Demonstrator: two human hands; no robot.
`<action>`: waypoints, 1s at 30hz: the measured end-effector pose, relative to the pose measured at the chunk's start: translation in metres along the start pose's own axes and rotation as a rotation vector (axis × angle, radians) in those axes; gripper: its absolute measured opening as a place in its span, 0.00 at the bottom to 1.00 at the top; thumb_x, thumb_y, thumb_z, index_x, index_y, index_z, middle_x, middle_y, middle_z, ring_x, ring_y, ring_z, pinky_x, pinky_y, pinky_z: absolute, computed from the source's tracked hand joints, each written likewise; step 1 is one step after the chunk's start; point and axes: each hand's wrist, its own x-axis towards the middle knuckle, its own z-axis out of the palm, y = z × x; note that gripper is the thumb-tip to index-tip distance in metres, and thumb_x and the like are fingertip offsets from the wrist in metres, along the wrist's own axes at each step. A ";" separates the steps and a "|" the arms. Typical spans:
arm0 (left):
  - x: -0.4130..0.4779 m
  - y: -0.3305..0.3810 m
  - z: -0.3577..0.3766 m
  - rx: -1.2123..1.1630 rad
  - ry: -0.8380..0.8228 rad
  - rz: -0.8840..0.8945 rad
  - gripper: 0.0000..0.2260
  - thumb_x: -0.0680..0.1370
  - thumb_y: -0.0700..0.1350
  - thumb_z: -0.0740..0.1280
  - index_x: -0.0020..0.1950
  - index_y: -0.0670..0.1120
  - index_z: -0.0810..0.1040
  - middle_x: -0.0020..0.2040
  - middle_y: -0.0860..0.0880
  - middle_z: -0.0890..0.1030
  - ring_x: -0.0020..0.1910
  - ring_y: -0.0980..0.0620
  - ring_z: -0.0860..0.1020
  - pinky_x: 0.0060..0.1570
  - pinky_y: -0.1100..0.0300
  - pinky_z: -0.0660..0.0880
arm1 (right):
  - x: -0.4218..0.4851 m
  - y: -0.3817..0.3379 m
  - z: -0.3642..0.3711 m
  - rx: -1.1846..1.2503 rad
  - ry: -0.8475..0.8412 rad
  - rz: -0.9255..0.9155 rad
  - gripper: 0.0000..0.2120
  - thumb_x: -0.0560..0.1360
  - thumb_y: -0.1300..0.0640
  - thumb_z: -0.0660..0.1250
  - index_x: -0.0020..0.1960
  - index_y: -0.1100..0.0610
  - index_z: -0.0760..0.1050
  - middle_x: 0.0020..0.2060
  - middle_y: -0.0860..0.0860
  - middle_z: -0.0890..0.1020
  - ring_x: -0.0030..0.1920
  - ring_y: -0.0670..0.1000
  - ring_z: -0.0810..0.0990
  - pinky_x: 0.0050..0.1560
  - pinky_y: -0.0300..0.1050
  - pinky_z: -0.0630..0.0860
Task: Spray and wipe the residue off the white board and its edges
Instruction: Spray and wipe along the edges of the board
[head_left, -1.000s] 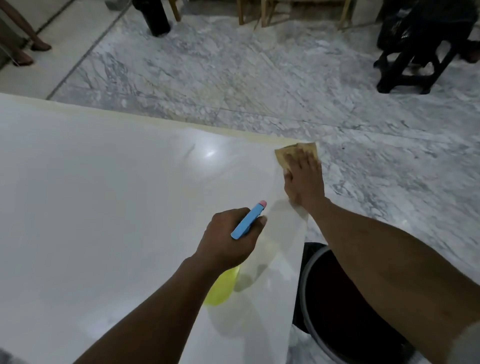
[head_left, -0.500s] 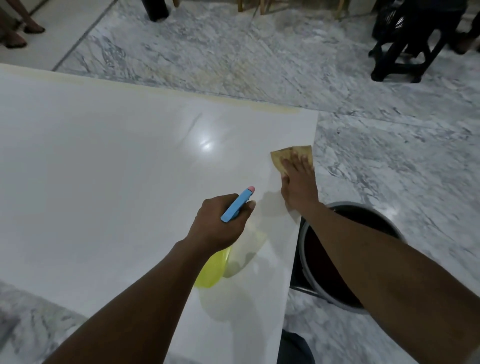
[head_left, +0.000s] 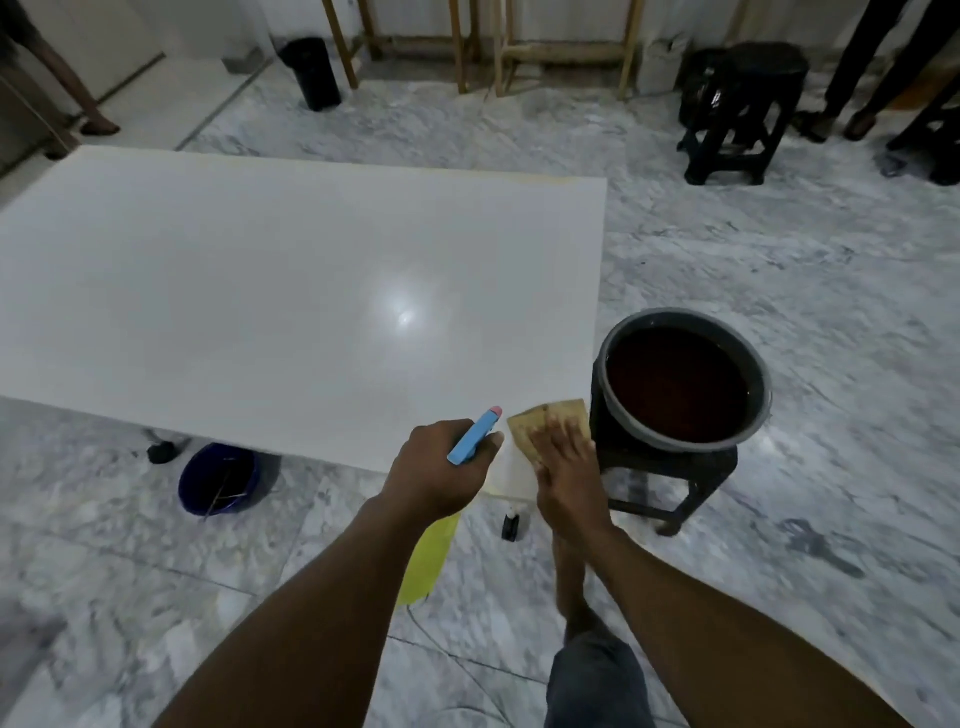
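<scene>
The left hand (head_left: 441, 470) has its grip closed around the neck of a spray bottle (head_left: 428, 558). The blue trigger head with a pink nozzle tip (head_left: 475, 434) projects above the knuckles toward the board. The translucent yellow-green bottle body hangs below the fist, over the floor.

The right hand (head_left: 566, 467) lies flat, fingers extended and palm down, pressing a tan cloth (head_left: 545, 415). The grip is not curled; the hand bears on the cloth from above. The cloth sits on the near right corner of the white board (head_left: 291, 291), at its right edge.

The white board is a large glossy rectangular panel lying flat and raised above the marble floor (head_left: 779, 260). Its face is uniformly white with one bright light reflection right of centre. A pale yellowish strip runs along the far edge.

Just beside the board's right edge, a grey-rimmed bucket (head_left: 680, 379) holding dark reddish liquid stands on a black stool (head_left: 670, 483). A blue bucket (head_left: 221, 480) sits on the floor below the board's near edge. A small dark bottle (head_left: 511, 525) stands on the floor below the right hand.
</scene>
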 end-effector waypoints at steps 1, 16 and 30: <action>-0.013 -0.004 0.001 0.000 -0.014 0.003 0.21 0.81 0.59 0.67 0.35 0.47 0.71 0.30 0.45 0.76 0.34 0.36 0.82 0.39 0.38 0.82 | -0.021 -0.005 0.004 0.015 0.005 -0.014 0.27 0.80 0.54 0.53 0.78 0.50 0.59 0.79 0.48 0.51 0.80 0.56 0.45 0.77 0.58 0.43; -0.052 0.048 -0.016 0.027 -0.129 0.139 0.17 0.83 0.56 0.67 0.47 0.42 0.81 0.35 0.47 0.81 0.38 0.39 0.84 0.45 0.40 0.83 | -0.078 -0.051 -0.130 1.699 -0.207 0.721 0.21 0.81 0.48 0.60 0.61 0.63 0.80 0.59 0.62 0.82 0.55 0.61 0.82 0.62 0.55 0.77; 0.170 0.126 0.001 0.349 -0.231 0.104 0.19 0.82 0.64 0.64 0.38 0.53 0.75 0.36 0.52 0.78 0.33 0.50 0.76 0.34 0.58 0.70 | 0.147 0.004 -0.209 1.750 -0.163 0.741 0.22 0.80 0.46 0.61 0.63 0.61 0.79 0.60 0.62 0.81 0.62 0.62 0.79 0.67 0.58 0.73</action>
